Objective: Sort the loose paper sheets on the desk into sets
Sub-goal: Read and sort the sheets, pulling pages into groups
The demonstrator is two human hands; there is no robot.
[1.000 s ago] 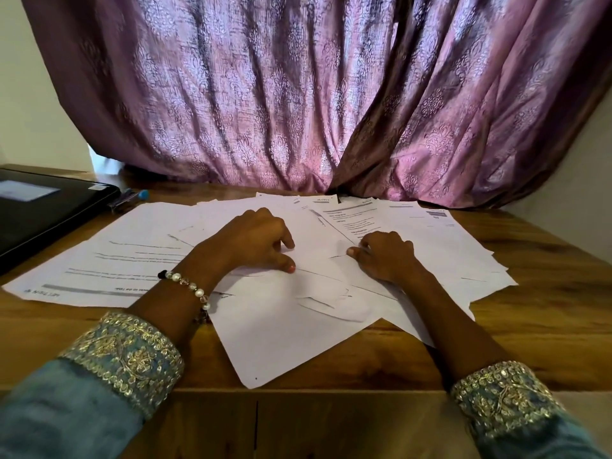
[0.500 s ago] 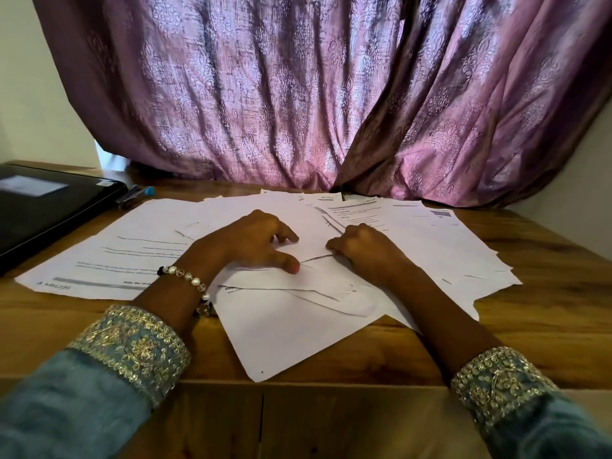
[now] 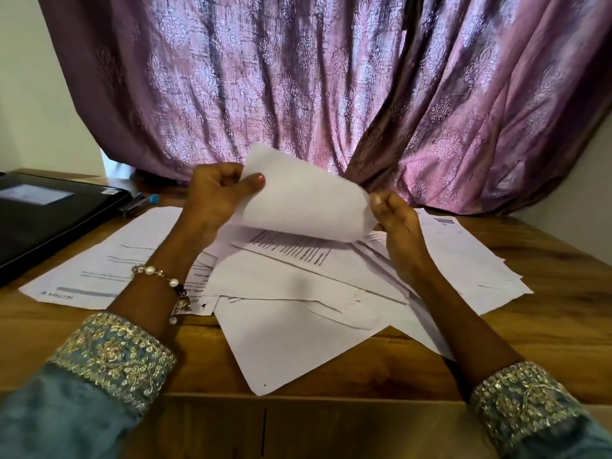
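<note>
We hold one sheet (image 3: 304,197) raised over the scattered sheets (image 3: 291,313) on the worktop (image 3: 546,329). Left hand (image 3: 212,200) pinches its left edge, fingers curled; right hand (image 3: 395,220) clamps the right edge. Advice: keep it taut, read the header, place it clear of the pile.

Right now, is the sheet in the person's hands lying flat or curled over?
Curled over. The lifted sheet arches above the desk pile, gripped by the left hand and right hand.
</note>
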